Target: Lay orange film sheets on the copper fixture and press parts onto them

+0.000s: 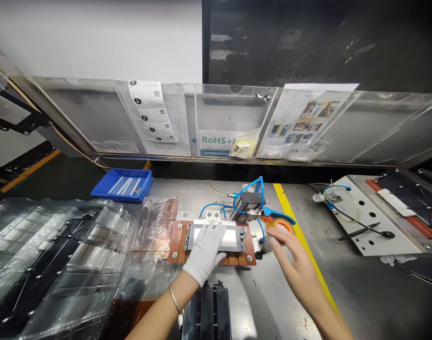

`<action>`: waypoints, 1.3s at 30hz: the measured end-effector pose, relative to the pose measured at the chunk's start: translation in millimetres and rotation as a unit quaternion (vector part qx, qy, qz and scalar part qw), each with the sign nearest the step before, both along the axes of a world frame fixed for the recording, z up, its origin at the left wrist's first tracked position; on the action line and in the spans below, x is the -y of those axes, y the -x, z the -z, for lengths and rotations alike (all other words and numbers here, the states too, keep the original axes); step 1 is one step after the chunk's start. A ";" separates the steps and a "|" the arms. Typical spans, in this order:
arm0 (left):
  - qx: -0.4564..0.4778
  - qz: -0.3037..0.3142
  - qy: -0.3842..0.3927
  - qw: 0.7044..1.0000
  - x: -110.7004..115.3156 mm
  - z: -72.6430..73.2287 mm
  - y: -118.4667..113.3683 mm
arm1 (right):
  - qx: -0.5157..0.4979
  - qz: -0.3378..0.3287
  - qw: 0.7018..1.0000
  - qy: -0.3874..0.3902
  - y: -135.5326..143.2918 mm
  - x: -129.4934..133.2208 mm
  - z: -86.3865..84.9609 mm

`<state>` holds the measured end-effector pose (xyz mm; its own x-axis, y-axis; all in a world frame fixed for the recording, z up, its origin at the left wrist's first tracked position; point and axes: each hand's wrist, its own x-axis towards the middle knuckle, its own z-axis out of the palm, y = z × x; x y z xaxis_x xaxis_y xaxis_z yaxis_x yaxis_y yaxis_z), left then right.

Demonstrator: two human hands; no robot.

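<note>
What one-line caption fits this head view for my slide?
Gloved left hand presses flat on the panel in the brown fixture; bare right hand reaches open toward the orange tape roll.

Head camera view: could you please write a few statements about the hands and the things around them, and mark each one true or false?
1. The left hand wears a white glove. True.
2. The right hand is gloved too. False: it is bare.
3. The left hand rests flat on the brown fixture. True.
4. The blue tray lies right of the yellow line. False: it lies far to the left.
5. Blue tubes run behind the fixture. True.
</note>
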<state>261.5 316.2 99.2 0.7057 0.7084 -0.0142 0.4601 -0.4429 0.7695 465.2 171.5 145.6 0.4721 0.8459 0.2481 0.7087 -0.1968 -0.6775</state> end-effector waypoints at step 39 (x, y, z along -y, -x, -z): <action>0.014 -0.291 0.327 0.899 52.5 13.7 101.2 | -0.387 0.045 0.906 0.167 61.1 27.2 83.6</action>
<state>160.3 263.7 85.5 0.2244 0.8041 -0.5506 0.4440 0.4186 0.7922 404.1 144.3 62.1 0.4659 0.7622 -0.4494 0.0186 -0.5163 -0.8562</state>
